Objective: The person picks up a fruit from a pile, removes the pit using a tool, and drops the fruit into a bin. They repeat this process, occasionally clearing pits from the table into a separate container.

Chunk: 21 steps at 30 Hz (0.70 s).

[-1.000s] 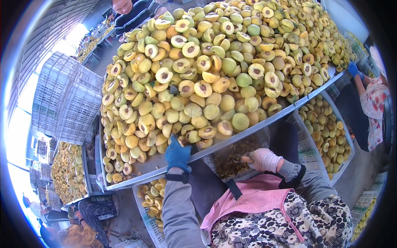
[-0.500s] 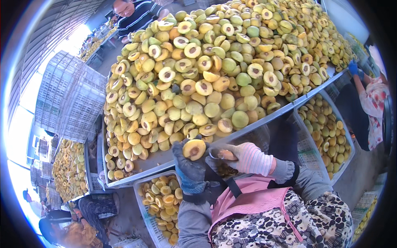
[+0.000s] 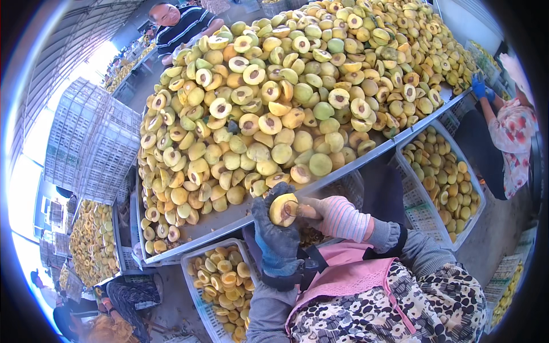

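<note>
My left hand (image 3: 276,235), in a dark blue glove, holds a halved yellow peach (image 3: 283,209) cut side up, just below the edge of the metal table (image 3: 366,161). My right hand (image 3: 337,216), in a pink striped glove, presses against the peach's right side; any tool in it is hidden. The table carries a big heap of halved peaches (image 3: 286,103), many showing dark pits.
A white crate of pitted halves (image 3: 220,286) sits low to my left, another crate (image 3: 443,183) to my right. A person in a floral top with a blue glove (image 3: 509,131) works at right; another person (image 3: 183,23) stands at the far end. Stacked empty crates (image 3: 88,143) stand left.
My left hand took a peach half from the table edge and raised it; my right hand came up against it. Both hands have shifted slightly right.
</note>
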### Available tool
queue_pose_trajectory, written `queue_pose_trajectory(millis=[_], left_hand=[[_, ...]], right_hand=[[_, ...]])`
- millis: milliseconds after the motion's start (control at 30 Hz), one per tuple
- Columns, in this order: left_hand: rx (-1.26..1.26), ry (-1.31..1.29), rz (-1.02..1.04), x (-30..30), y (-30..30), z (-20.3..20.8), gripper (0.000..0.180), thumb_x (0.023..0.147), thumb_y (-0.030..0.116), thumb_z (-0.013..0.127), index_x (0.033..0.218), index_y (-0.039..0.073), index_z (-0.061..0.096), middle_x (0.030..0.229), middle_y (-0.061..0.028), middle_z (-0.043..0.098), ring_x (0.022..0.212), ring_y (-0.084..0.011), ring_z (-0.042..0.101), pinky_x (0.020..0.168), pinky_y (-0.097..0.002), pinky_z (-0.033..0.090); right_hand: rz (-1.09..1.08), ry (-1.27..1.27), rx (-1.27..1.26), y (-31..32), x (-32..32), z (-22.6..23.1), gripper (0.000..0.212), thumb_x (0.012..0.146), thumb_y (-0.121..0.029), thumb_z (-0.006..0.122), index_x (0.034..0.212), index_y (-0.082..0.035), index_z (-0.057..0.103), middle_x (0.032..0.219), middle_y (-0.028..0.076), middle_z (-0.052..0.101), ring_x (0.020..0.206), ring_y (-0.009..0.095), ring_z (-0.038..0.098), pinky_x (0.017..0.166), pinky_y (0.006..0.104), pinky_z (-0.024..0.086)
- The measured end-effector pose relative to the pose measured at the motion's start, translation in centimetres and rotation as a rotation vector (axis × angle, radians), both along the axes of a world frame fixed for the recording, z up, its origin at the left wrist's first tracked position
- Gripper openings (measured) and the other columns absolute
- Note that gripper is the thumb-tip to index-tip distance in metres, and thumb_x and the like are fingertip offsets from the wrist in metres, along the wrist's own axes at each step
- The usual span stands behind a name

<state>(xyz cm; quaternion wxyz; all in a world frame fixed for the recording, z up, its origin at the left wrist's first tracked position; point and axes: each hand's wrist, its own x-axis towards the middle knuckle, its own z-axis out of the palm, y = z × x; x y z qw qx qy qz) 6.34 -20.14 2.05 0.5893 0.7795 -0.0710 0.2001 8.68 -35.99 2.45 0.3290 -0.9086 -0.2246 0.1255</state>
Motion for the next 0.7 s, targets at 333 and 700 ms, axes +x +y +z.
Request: queue_pose_trajectory(millis=[333, 700], left_hand=[[-0.881, 0.356, -0.024, 1.5, -0.7, -0.9, 0.050, 0.103, 0.043, 0.037, 0.126, 0.000, 0.049, 0.112, -0.0157, 0.064, 0.096, -0.0269, 0.066, 0.083, -0.0363, 0.056], [-1.047, 0.564, -0.621, 0.3, 1.7, -1.8, 0.032, 0.090, 0.025, 0.065, 0.104, -0.003, 0.059, 0.092, -0.0127, 0.067, 0.082, -0.0246, 0.066, 0.071, -0.0351, 0.053]], right_hand=[[-0.005, 0.083, 0.049, 0.9, -0.9, -1.9, 0.029, 0.090, -0.029, 0.058, 0.112, -0.010, 0.062, 0.079, 0.017, 0.067, 0.074, 0.040, 0.065, 0.067, 0.0440, 0.052], [0.323, 0.355, 0.890, 1.1, -2.0, -1.0, 0.026, 0.084, -0.008, 0.066, 0.110, -0.005, 0.070, 0.098, 0.006, 0.071, 0.095, 0.020, 0.065, 0.087, 0.0334, 0.049]])
